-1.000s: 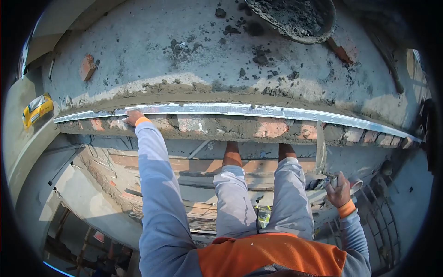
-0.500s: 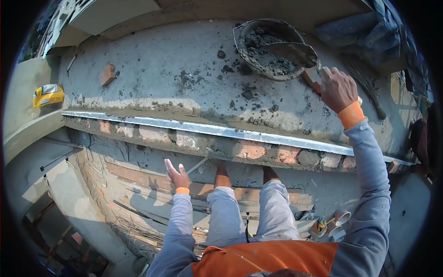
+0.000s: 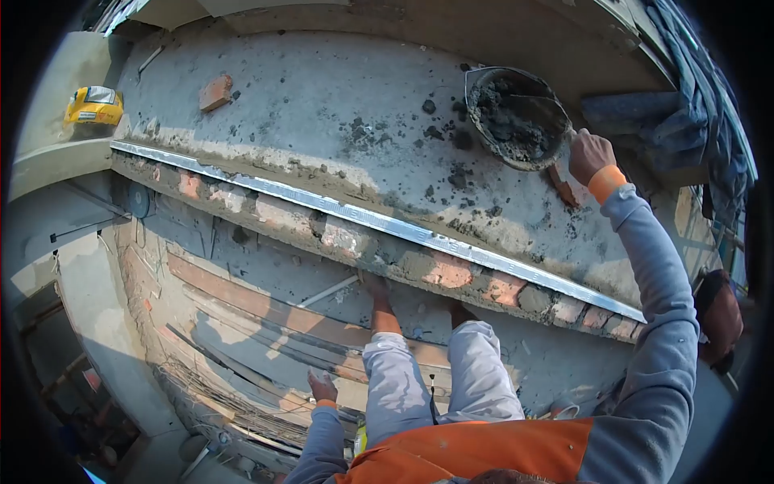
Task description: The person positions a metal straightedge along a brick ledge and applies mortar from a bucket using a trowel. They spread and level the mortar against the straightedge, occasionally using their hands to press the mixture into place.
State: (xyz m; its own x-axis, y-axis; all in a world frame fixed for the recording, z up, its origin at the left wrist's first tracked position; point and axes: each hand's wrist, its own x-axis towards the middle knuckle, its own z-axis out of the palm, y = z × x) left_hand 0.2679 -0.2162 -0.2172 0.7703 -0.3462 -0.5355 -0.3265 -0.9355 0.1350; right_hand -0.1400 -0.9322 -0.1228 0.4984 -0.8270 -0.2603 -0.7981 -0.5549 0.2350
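Note:
My right hand (image 3: 592, 156) is closed around the handle of a trowel (image 3: 542, 108), whose blade sits inside the bucket (image 3: 482, 134) over grey mortar (image 3: 511, 121). Much of the handle is hidden by my fingers. My left hand (image 3: 322, 386) holds nothing and hangs low beside my leg, fingers apart. Between me and the bucket, a long metal straightedge (image 3: 355, 224) lies along the top of a low brick ledge (image 3: 447, 270), with a strip of wet mortar behind it.
A loose brick (image 3: 215, 93) and a yellow bag (image 3: 94, 106) lie at the far left. Mortar crumbs are scattered across the slab (image 3: 306, 89). Another brick piece (image 3: 563, 187) is by the bucket. Planks (image 3: 242, 294) lie below the ledge; dark sheeting (image 3: 637, 113) hangs at right.
The trowel blade has gone deeper into the bucket, and my right hand has turned with it. My left hand has dropped lower, away from the ledge. The whole view has tilted.

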